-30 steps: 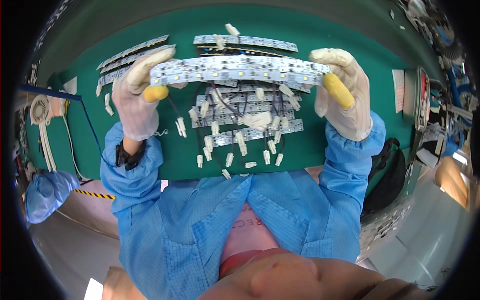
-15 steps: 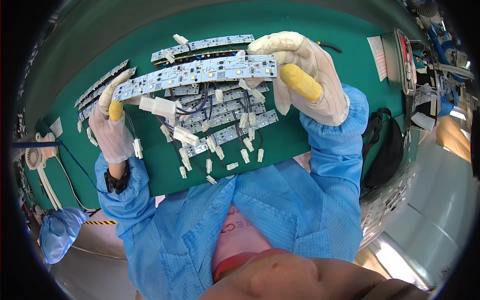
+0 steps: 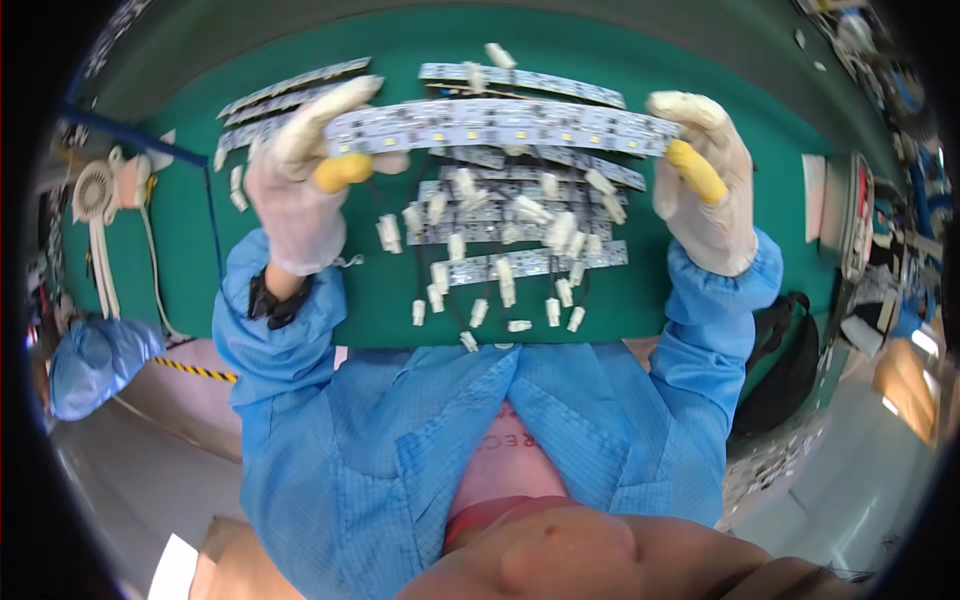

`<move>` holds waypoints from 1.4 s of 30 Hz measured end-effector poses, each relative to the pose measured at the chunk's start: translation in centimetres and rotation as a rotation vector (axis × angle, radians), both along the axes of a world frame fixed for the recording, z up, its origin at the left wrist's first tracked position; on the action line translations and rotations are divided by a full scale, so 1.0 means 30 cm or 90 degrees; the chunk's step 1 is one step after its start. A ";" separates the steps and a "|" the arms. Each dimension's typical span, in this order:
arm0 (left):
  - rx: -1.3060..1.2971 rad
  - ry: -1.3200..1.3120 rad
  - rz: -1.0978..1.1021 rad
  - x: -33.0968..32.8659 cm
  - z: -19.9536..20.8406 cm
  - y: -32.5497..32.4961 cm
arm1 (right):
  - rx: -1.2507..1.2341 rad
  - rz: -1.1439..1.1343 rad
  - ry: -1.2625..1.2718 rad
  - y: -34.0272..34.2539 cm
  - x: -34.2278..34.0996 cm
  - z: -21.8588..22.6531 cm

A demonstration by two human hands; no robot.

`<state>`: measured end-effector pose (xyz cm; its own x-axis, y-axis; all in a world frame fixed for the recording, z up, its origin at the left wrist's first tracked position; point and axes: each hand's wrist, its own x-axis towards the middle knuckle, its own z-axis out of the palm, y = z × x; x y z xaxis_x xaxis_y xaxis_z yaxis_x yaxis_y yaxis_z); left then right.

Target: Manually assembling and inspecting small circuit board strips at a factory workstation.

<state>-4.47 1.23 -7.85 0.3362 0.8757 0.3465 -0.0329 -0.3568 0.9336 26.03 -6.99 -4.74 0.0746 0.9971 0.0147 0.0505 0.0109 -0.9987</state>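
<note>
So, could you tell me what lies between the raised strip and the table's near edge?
Head view: more light strips with white plugs on the green table.

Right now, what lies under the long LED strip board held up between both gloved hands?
Under the LED strip board: more strip boards with white connectors on the green mat. The board and both hands cover some.

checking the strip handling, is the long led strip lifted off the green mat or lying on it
Lifted: the long LED strip spans level between the left hand and right hand, each pinching one end above the green mat.
</note>
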 end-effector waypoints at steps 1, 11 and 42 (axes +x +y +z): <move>-0.007 -0.042 -0.019 0.008 0.005 -0.007 | 0.021 0.017 0.039 -0.004 -0.005 0.002; -0.012 0.152 0.068 0.008 0.044 0.016 | 0.030 0.060 0.102 0.000 -0.004 -0.019; 0.038 0.293 0.138 0.020 0.029 0.037 | 0.095 0.144 0.079 -0.006 -0.031 0.011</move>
